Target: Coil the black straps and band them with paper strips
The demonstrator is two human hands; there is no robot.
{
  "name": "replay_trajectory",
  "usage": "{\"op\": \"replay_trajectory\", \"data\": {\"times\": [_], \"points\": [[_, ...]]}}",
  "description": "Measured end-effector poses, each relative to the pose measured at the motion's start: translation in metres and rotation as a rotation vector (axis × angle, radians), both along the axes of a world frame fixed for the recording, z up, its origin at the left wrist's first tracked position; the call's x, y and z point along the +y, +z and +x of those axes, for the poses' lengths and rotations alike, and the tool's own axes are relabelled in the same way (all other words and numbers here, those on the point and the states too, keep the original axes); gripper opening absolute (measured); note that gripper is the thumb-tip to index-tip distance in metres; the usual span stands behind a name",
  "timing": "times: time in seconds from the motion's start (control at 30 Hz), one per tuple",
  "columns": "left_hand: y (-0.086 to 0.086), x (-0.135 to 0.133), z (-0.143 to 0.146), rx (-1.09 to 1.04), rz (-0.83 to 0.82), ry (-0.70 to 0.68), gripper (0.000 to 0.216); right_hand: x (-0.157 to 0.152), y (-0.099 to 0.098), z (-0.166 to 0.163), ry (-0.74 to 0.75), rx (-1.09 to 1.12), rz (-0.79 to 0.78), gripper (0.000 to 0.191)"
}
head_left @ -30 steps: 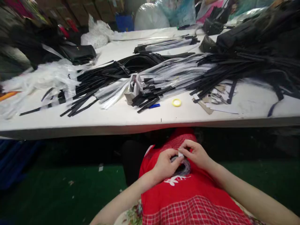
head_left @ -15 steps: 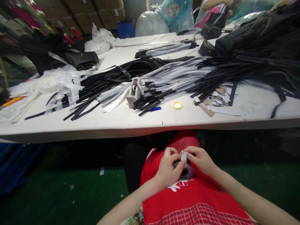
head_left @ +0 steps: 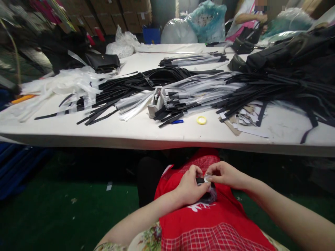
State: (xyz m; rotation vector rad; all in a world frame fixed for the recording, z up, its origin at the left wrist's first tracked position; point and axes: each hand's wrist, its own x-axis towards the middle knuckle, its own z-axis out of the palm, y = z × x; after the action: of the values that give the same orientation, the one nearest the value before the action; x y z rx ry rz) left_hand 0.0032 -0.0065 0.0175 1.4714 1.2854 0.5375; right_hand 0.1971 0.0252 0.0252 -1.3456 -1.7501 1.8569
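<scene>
In my lap, my left hand [head_left: 190,185] is closed around a small dark coiled bundle [head_left: 210,196], which looks wrapped in clear film. A small white piece [head_left: 206,178] lies at the top of this bundle, between my two hands. The fingertips of my right hand [head_left: 227,175] pinch that white piece. Part of the bundle is hidden by my left fingers and thumb. Underneath both hands is a red apron [head_left: 188,226] with a checked trim.
Across the white table [head_left: 131,134] ahead lie black strips [head_left: 115,92], film-wrapped strips [head_left: 204,87], a tape dispenser [head_left: 156,101], a blue pen [head_left: 177,121] and a yellow ring [head_left: 201,120]. Black bags [head_left: 282,48] pile up at right. A person's arm [head_left: 247,18] shows at the far side.
The white piece stood upright as a short strip; now it looks lower and folded over the bundle. My right fingers have bent in around it. The camera view has tilted slightly.
</scene>
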Motion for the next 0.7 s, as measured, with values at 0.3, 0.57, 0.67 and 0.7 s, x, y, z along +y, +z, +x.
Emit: {"op": "replay_trajectory", "data": {"times": [0.3, 0.57, 0.67, 0.7], "points": [[-0.016, 0.020, -0.025, -0.502, -0.485, -0.078, 0.038, -0.011, 0.013, -0.011, 0.369, -0.294, 0.862, 0.042], [-0.016, 0.043, -0.048, -0.658, -0.419, 0.204, 0.034, -0.004, -0.003, -0.037, 0.348, -0.377, 1.056, 0.074], [-0.027, 0.040, -0.060, -0.609, -0.400, 0.297, 0.033, 0.023, -0.003, -0.055, 0.368, -0.307, 0.971, 0.060], [-0.033, 0.039, -0.064, -0.602, -0.395, 0.333, 0.033, 0.039, -0.002, -0.064, 0.340, -0.286, 0.955, 0.051]]}}
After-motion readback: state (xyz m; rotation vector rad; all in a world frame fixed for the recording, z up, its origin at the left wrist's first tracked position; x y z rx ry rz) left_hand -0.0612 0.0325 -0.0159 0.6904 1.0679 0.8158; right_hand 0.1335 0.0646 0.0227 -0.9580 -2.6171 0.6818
